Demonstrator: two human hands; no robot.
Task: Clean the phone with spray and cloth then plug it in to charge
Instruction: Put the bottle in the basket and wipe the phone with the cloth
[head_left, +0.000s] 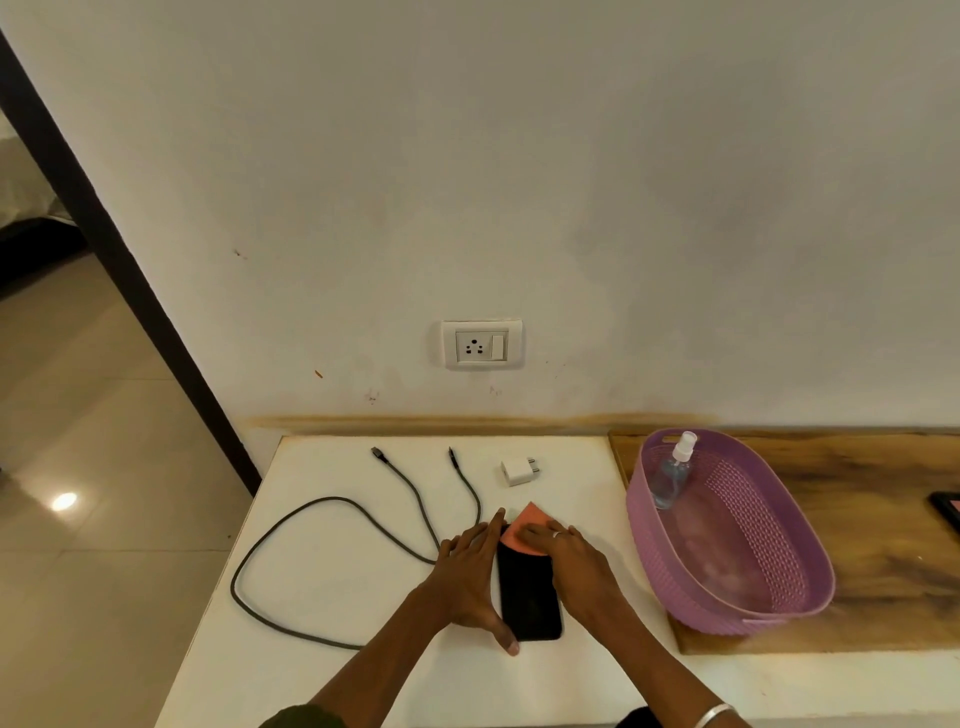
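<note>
right hand presses cloth on phone; left hand steadies it.

Your right hand and the orange cloth hide the phone's far end. A dark object, right of the phone, is cut off by the frame edge.

We've got a black phone under an orange-pink cloth on a white table, with a grey cable and a white adapter beside it. We see a lilac basket with a perforated weave pattern, holding a clear bottle with a white nozzle. We spot a brown streaked wood board beneath, and a white socket on an off-white wall.
</note>
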